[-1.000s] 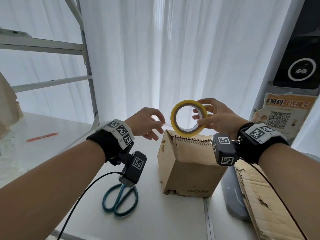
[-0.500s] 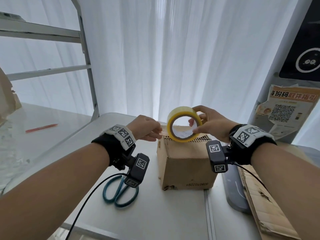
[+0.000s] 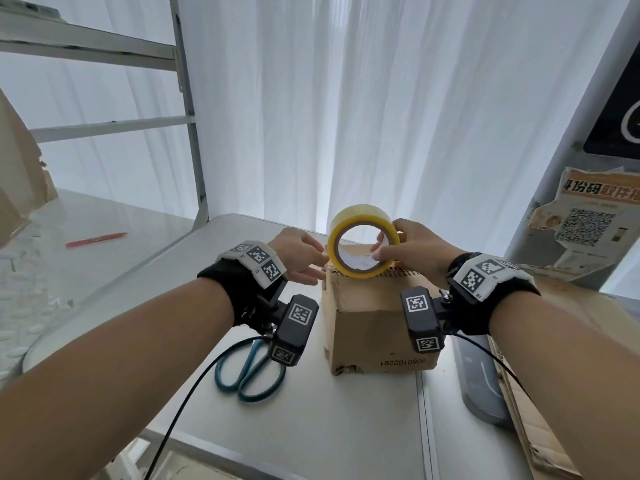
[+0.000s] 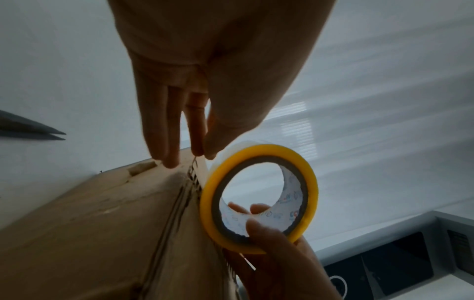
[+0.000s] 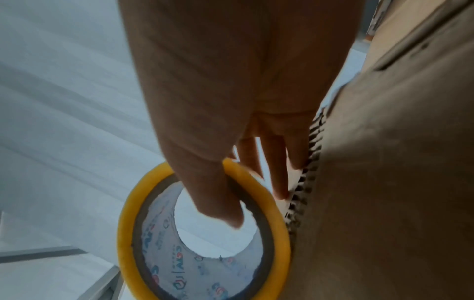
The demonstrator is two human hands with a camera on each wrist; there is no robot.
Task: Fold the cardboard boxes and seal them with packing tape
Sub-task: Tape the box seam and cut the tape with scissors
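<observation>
Teal-handled scissors [image 3: 250, 372] lie on a grey table [image 3: 346, 427] at lower centre of the head view. White curtains [image 3: 346, 98] fill the background, a metal shelf frame [image 3: 188, 109] stands at upper left, and a red pen [image 3: 97, 239] rests at left. A poster with a QR code [image 3: 585, 223] hangs at right above a dark grey device [image 3: 483, 386].
</observation>
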